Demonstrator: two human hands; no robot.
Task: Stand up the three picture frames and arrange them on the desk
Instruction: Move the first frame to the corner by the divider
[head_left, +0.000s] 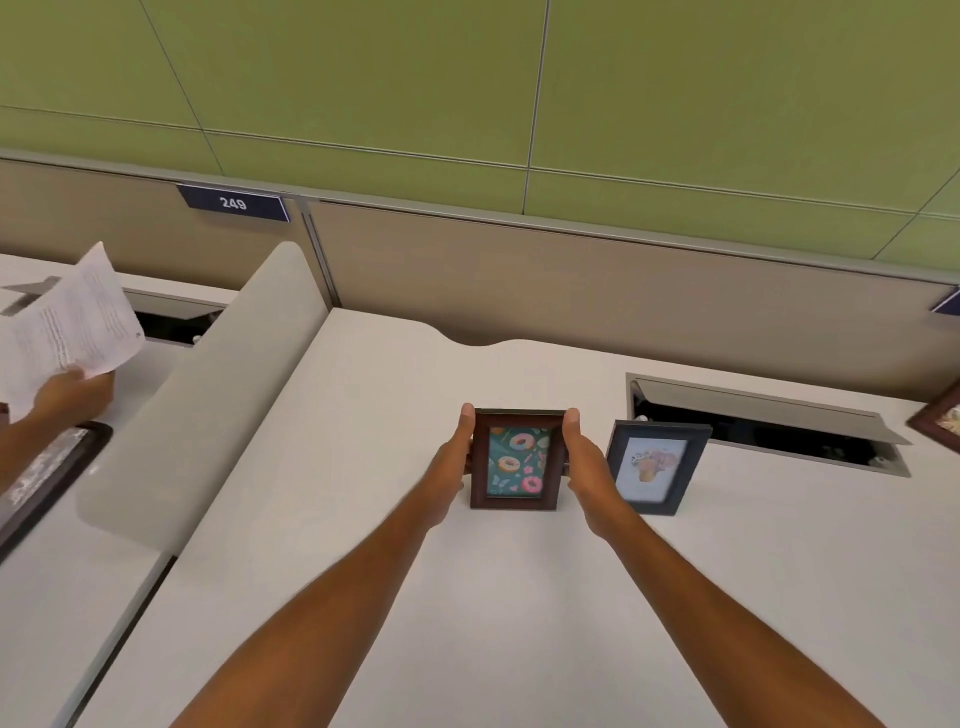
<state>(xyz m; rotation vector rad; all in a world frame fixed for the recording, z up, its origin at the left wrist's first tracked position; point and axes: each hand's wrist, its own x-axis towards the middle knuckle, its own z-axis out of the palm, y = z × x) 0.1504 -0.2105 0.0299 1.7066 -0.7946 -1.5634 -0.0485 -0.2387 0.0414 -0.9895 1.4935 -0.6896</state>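
The third frame (937, 418) is cut off at the right edge, so I see only a corner. My left hand (451, 457) and right hand (584, 457) clasp the sides of the brown doughnut frame (515, 460), thumbs at its top corners (back fingers hidden). It stands upright on the table (363, 415), just beside the black frame (655, 467).

I've got the brown donut-print frame (517, 459) upright mid-desk (363, 519), black frame (655, 466) standing just right of it, 3rd brown frame (940, 418) at far-right edge, mostly cut off.
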